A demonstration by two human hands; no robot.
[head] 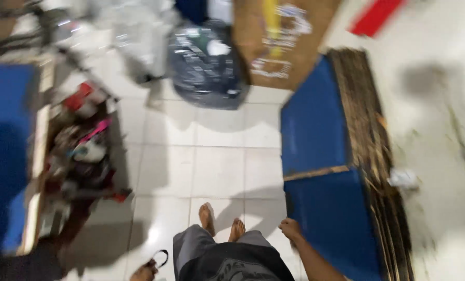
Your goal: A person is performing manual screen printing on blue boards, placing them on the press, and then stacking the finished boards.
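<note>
The right hand [290, 229] rests, loosely curled, against the near corner of the blue board [336, 229], which lies flat on the tiled floor [217, 166]. It looks stiff, broad, probably awkward; edges offer the best hold. The left hand [143, 271] pinches a dark strap [159, 256].

White tiled floor [211, 171]. Dark plastic bag [206, 65] at top centre, cardboard box [282, 36] just right of it. Red strip [375, 15] top right. Cluttered tray of blurred odds and ends [84, 151] at left. Crumpled white scrap [403, 178] on the right.
</note>
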